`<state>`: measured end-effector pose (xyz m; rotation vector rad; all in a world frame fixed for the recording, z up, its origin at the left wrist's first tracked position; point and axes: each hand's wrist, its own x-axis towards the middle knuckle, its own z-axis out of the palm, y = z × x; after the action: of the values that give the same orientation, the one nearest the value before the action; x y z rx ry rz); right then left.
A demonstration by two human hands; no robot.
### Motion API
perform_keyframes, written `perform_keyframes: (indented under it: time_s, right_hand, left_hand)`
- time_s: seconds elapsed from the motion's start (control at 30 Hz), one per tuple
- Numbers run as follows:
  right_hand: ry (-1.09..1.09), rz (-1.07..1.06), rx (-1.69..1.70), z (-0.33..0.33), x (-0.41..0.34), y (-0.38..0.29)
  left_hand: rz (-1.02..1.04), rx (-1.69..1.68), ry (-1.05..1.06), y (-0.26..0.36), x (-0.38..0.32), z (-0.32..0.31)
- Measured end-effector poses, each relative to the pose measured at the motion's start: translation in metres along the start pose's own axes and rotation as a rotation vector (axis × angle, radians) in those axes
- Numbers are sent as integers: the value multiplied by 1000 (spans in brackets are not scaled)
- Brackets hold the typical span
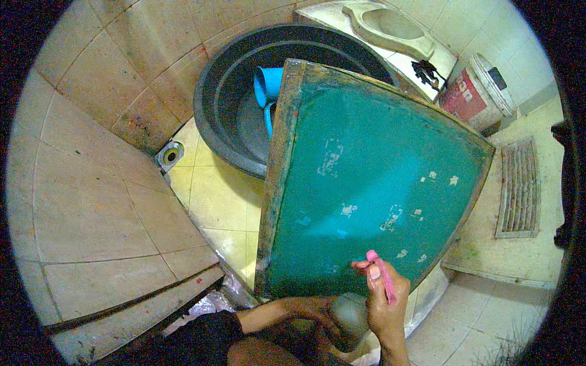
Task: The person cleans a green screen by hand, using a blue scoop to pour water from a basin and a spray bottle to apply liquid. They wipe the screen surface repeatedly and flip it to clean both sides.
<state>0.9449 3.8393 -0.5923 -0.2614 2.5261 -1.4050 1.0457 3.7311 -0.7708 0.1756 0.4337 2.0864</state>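
My right hand (pixel 388 293) grips a slim pink plastic handle (pixel 384 280), its rounded end pointing away from me over the green mesh. What the handle belongs to is not clear. Before me leans a screen-printing frame (pixel 278 183) of worn, stained wood. Its green mesh (pixel 348 183) carries several small pale stencil shapes. My left hand (pixel 326 315) is low by the frame's near edge, against a smooth grey rounded object (pixel 349 313). Its fingers are partly hidden in shadow, so whether it holds that object is unclear.
A big black plastic tub (pixel 219 132) stands behind the frame, with blue plastic dippers (pixel 268 84) inside. A squat toilet (pixel 393 25) is at the back right, beside a white bucket (pixel 478 94). There is a floor drain (pixel 171 156) at left and a vent grille (pixel 518 190) at right.
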Motion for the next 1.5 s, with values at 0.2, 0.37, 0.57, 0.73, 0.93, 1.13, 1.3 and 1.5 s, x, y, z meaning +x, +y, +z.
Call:
perform_keyframes:
  time_s: [0.2, 0.37, 0.57, 0.73, 0.93, 1.13, 1.3, 1.5]
  right_hand:
    - [29, 121, -97, 3, 1, -2]
    - [28, 1, -104, 4, -3, -2]
    - [52, -68, -4, 4, -4, 2]
    - [-66, 31, -153, 1, -7, -1]
    - [-230, -77, -22, 12, -9, -9]
    - [-289, 62, 110, 40, -3, -24]
    - [-311, 11, -75, 40, 4, -33]
    - [-272, -78, -67, 44, 7, -29]
  left_hand:
    - [-1, -1, -2, -1, 1, 0]
    - [-4, -1, -4, -3, 1, 0]
    - [-4, 2, -5, -2, -4, 1]
    - [-3, 5, -5, -1, -3, -1]
    - [17, 12, 3, -11, -21, 0]
    - [70, 22, 34, -13, -47, -1]
    - [79, 21, 44, -5, -53, -4]
    - [82, 14, 35, -5, -57, -4]
